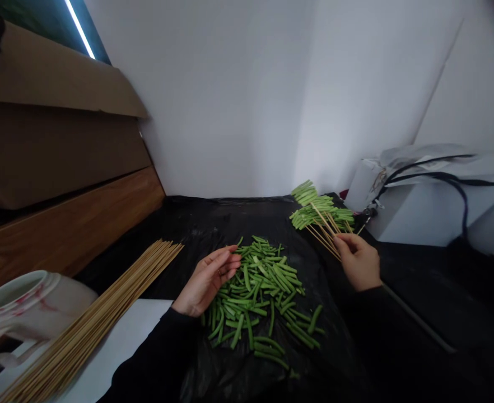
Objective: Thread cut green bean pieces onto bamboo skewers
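A pile of cut green bean pieces (260, 291) lies on black plastic sheeting (213, 224). My left hand (208, 280) rests at the pile's left edge, palm up, fingers slightly curled and apart, touching the beans. My right hand (358, 258) pinches the ends of several bamboo skewers threaded with bean pieces (320, 215), which lie fanned toward the back right of the sheeting.
A thick bundle of bare bamboo skewers (96, 319) lies at the lower left beside a white ceramic cup (24, 302). Cardboard and a wooden board (62, 224) stand along the left. A white box with black cables (432, 196) sits at the right.
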`<state>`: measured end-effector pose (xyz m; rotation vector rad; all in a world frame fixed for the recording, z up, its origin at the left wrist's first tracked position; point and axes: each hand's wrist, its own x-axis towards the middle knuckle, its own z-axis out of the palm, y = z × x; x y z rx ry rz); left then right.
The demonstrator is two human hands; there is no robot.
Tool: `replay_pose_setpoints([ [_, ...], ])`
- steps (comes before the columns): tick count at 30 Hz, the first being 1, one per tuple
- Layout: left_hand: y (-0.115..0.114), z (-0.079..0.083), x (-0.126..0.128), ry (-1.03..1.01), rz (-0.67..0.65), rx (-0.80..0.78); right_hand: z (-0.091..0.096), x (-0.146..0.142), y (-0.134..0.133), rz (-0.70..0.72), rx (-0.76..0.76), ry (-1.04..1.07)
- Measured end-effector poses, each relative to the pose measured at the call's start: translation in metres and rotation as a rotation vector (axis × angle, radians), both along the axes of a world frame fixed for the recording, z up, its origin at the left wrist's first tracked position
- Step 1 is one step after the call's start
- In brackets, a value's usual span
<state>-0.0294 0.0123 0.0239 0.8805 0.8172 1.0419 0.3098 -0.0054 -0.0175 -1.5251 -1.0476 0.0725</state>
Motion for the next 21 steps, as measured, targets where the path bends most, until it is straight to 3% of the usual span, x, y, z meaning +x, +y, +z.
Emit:
replay_pose_setpoints([
  [8, -0.001, 0.001, 0.0, 0.0, -0.013, 0.004, -0.022, 0.042, 0.015, -0.129, -0.003, 0.139],
  [15, 0.001, -0.001, -0.001, -0.001, -0.021, 0.0, -0.026, 0.057, 0.014, -0.291, -0.099, 0.042],
  [21, 0.0, 0.0, 0.0, 0.006, -0.027, -0.004, -0.028, 0.061, 0.017, -0.325, -0.165, -0.035],
])
